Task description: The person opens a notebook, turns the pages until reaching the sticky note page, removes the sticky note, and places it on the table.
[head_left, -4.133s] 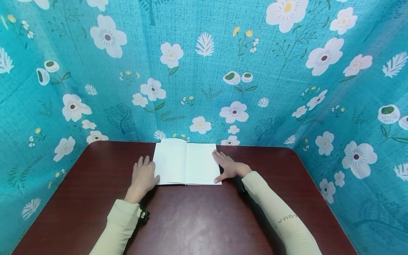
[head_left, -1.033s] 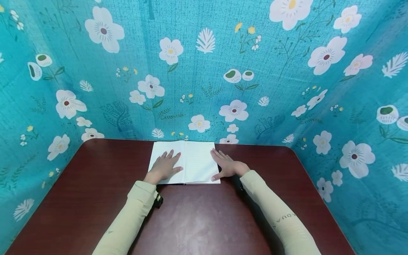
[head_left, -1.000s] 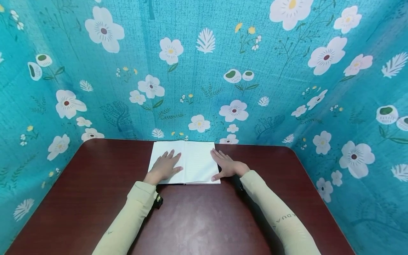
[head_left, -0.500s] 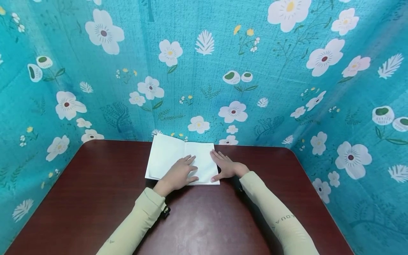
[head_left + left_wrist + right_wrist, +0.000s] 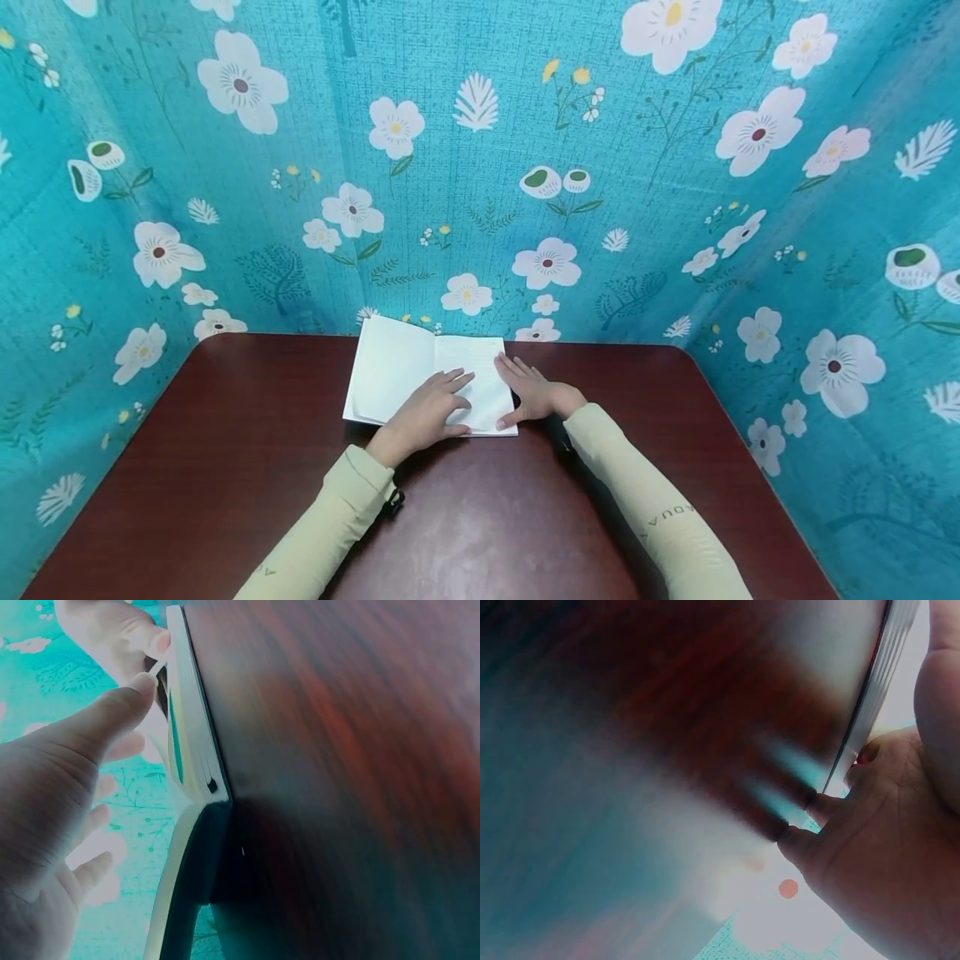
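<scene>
A teal floral backdrop (image 5: pixel 480 167) walls in the far and side edges of a dark reddish-brown worktop (image 5: pixel 480 517). At the far middle of the worktop lies an open notebook (image 5: pixel 397 367) with white pages; its right page shows faint ruled lines, and its left half is lifted off the worktop, tilted up toward the far left, with a dark cover edge showing beneath. The left hand (image 5: pixel 427 412), in a pale cream sleeve, lies flat across the near part of the pages, fingers straight and spread, reaching over the fold onto the right page; its grip is open and clasps nothing. The right hand (image 5: pixel 534 392) rests palm down at the notebook's right edge, fingers extended on the page margin and thumb along the near right corner, likewise open. The notebook sits between and under both hands. The left wrist view shows the thumb (image 5: pixel 112 712) near the page edges; the right wrist view is blurred.
</scene>
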Tool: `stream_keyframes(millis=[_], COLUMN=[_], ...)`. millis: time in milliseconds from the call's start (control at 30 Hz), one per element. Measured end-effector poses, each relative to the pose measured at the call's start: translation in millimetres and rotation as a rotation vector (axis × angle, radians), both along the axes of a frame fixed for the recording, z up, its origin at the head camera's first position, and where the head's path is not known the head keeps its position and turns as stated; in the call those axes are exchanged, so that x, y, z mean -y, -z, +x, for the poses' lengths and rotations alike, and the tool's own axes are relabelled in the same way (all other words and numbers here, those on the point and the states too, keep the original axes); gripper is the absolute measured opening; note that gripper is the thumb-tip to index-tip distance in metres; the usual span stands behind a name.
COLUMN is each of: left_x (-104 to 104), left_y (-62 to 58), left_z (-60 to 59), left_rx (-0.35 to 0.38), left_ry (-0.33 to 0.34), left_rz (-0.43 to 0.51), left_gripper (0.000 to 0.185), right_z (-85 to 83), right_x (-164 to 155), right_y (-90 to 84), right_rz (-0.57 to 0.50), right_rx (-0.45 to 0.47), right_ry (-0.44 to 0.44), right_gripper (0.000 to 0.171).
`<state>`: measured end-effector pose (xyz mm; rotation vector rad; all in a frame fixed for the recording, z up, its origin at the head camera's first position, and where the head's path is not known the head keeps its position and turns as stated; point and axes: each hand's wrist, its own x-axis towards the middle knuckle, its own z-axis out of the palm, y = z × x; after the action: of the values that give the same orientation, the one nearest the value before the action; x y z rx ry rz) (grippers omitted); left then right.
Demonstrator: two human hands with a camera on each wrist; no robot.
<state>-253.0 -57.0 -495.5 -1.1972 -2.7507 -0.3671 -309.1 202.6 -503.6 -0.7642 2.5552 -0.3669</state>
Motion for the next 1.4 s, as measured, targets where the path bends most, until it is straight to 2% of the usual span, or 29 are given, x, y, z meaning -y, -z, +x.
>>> stream_keyframes(millis=[133,233,400,633,800,1000,1200,1400], left_x=[0,0,0,2,4,4,6,9], left_y=[-1.4,-3.5,-4.2,-2.4,-2.8,-4.2,-6.2,-10.3], left_z=[1.8,4.4,8.1,10.6,13.8,18.4,23.1,23.6], left_rx=[-0.146,-0.250,-0.329,-0.329,-0.305,-0.310,-0.310,-0.331], left_ry=[0.021,0.027,0.011,-0.060,-0.095,-0.114,-0.140,-0.167], left_rz=[-0.066,-0.099,-0.126,-0.104,-0.052,-0.013,0.079,0.212], left_gripper=[0.019,0.022,0.019,0.012,0.015,0.021,0.025,0.026], right_z=[-0.7,-0.8,0.0,0.6,-0.9,0.4,2.9,2.7], right_x=[0,0,0,-3,-5,-12,-13,-8], right_y=[2.9,4.1,4.9,3.4,4.9,7.6,7.2,3.6], right_rz=[0.018,0.027,0.019,-0.023,-0.023,-0.042,-0.069,-0.075], right_rx=[-0.010,-0.014,-0.018,-0.002,-0.017,-0.027,-0.043,-0.061], right_ry=[0.003,0.013,0.018,0.032,0.032,0.052,0.041,0.021], right_gripper=[0.124,0.124,0.124,0.125,0.127,0.127,0.127,0.128])
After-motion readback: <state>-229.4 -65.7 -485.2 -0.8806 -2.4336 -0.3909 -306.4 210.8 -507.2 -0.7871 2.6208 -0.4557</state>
